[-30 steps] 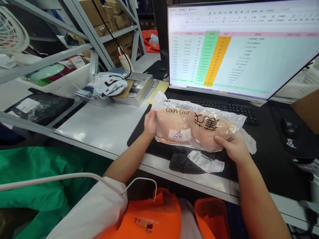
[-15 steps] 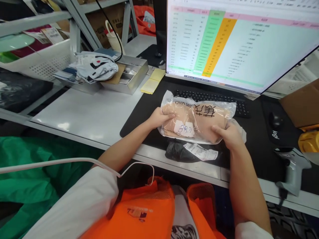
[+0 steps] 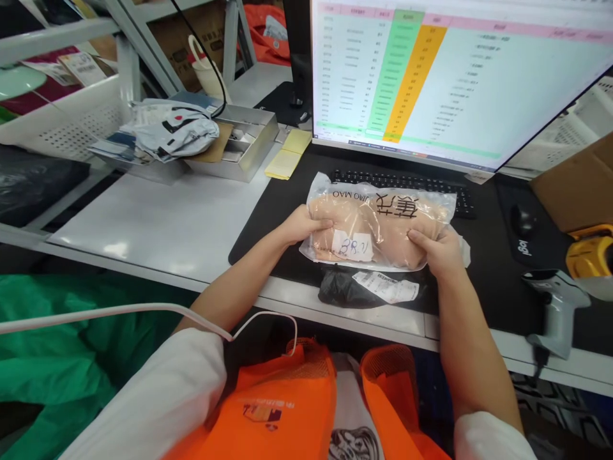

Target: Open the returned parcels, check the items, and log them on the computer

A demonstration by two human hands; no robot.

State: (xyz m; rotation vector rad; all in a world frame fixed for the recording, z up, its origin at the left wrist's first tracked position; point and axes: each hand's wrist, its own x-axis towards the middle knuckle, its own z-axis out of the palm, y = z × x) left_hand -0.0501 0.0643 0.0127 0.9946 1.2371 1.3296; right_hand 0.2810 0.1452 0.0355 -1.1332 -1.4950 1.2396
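Between my hands is a clear plastic package [image 3: 383, 223] with a beige, padded-looking item inside and dark printed characters on its front. A white sticker [image 3: 352, 246] with handwriting is on its lower part. My left hand [image 3: 306, 225] pinches the package's left end, thumb on top. At the right end my right hand [image 3: 438, 249] grips it the same way, fingers hidden underneath. Just below the package, at the desk's front edge, lies a black plastic bag [image 3: 342, 287] bearing a white printed label [image 3: 387, 287].
Behind the package are a keyboard [image 3: 407, 184] and a monitor [image 3: 450, 83] showing a spreadsheet. A mouse [image 3: 523, 220] and a barcode scanner [image 3: 558, 310] lie to the right. Yellow sticky notes [image 3: 288, 154] and a grey box [image 3: 253, 147] stand left. A white cable [image 3: 143, 308] crosses in front.
Both hands still hold the package, which has tilted slightly and shifted a little upward in view. The camera view has moved slightly.
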